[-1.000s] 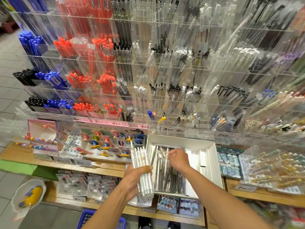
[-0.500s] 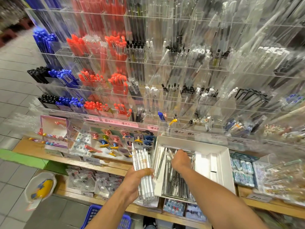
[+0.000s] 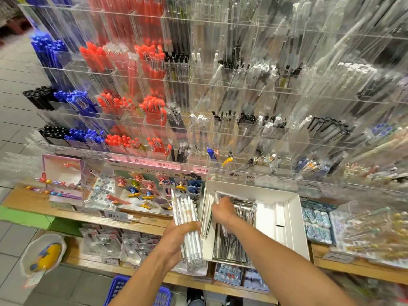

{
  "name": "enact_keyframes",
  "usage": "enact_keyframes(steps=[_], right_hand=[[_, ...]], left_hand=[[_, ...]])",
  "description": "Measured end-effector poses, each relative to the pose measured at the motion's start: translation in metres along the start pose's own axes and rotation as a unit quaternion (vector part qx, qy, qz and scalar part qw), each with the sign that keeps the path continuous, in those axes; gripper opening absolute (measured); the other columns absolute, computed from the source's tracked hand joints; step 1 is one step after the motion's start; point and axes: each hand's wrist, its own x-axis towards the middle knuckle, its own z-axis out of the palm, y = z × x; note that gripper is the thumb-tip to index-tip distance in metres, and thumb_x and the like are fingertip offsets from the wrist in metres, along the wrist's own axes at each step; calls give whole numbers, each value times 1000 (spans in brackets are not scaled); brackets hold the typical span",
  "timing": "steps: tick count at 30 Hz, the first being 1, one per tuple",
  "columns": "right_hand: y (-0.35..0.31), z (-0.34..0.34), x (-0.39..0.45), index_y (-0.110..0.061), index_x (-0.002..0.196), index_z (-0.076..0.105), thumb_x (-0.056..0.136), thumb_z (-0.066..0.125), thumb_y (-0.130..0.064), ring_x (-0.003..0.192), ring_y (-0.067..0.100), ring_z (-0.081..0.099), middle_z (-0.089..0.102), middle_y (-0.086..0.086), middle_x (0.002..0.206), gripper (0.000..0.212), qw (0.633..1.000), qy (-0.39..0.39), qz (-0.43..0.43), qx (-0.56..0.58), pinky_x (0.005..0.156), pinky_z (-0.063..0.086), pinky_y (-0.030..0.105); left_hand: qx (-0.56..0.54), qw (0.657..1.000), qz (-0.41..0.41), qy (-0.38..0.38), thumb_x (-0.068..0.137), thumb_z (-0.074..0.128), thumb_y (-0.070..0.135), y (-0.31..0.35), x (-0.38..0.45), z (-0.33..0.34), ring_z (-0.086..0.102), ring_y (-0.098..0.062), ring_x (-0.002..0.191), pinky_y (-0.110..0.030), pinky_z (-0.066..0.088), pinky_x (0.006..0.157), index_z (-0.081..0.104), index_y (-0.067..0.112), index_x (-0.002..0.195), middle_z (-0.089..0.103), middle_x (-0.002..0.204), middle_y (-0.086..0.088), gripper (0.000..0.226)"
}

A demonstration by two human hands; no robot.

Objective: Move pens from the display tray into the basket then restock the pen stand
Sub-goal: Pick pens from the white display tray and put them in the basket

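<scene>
A white display tray (image 3: 293, 219) lies on the wooden shelf, holding several wrapped pens (image 3: 234, 244) along its left half. My left hand (image 3: 178, 239) grips a bundle of white pens (image 3: 187, 226), held upright just left of the tray. My right hand (image 3: 223, 212) reaches into the tray's upper left part, fingers curled over pens there. A blue basket (image 3: 123, 290) sits on the floor below, partly hidden by my left forearm. The clear acrylic pen stand (image 3: 220, 89) rises behind the tray, its slots full of blue, red, black and white pens.
A box of character pens (image 3: 154, 191) stands left of the tray. Packs of erasers (image 3: 318, 226) lie to the right. Hanging packets (image 3: 106, 244) fill the lower shelf. A white bucket (image 3: 42, 255) sits on the tiled floor at left.
The view has shifted so the shelf sits further right. My right hand moved left and a little up inside the tray. My left hand keeps the white bundle.
</scene>
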Motion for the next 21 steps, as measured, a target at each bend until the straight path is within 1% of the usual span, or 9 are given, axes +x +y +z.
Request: enact_keyframes(steps=[1,3,4,6,7,9,15,18,21], right_hand=[[-2,4,-1,1,125,49,98,49,-12,69,15,58,59,7,95,30,1000,-1,-4,-6,56,53,25],[-6,11,-3,-4,97,58,96,55,-17,74,18,62,60,5,86,14,1000,12,-7,-28,69,58,33],[-9,12,-4,-8,84,57,96,57,-19,72,17,62,60,4,79,17,999,21,-5,-37,64,57,30],[-15,15,-3,-12,70,49,96,57,-16,58,12,55,55,0,68,27,998,38,0,-50,45,43,19],[-16,15,-2,-12,67,47,95,56,-13,53,10,50,52,-1,65,29,998,45,6,-48,38,35,17],[-17,14,-1,-12,66,45,92,54,-7,51,9,46,51,-2,65,27,997,57,22,-42,35,29,16],[-10,17,1,-12,64,50,92,60,-8,54,11,52,56,0,65,30,992,80,26,-98,43,38,21],[-13,14,3,-12,66,50,94,59,-13,65,18,57,60,2,73,30,986,79,19,-147,55,43,26],[-15,12,6,-11,65,47,92,58,-12,63,18,55,54,1,67,29,989,74,25,-129,57,42,27]], left_hand=[[-2,1000,2,0,82,70,-4,1,0,0,74,-19,69,-26,57,54,62,6,112,77,82,-9,33],[-17,1000,1,-3,81,70,-6,2,-1,-2,73,-22,66,-29,57,55,61,3,112,75,77,-10,33],[-27,1000,-2,-7,81,70,-7,2,-2,-3,72,-23,64,-30,57,56,61,2,112,74,75,-11,33],[-37,999,-7,-12,80,69,-9,2,-2,-5,70,-22,63,-31,56,55,60,0,110,72,73,-10,33],[-37,999,-8,-14,80,69,-9,2,-2,-6,70,-21,63,-31,56,55,60,0,110,72,73,-10,33],[-37,999,-9,-13,79,70,-9,2,-2,-7,69,-21,63,-31,56,56,60,0,111,72,73,-10,34],[-30,1000,-8,-5,78,72,-7,3,-1,-15,72,-22,68,-31,58,59,62,5,112,75,78,-10,38],[-19,1000,-8,-3,76,74,-5,3,-2,-17,73,-17,68,-28,57,58,63,8,114,76,79,-6,42],[-13,1000,-8,1,75,75,-3,5,-2,-19,72,-16,67,-28,57,59,63,8,115,76,78,-5,43]])
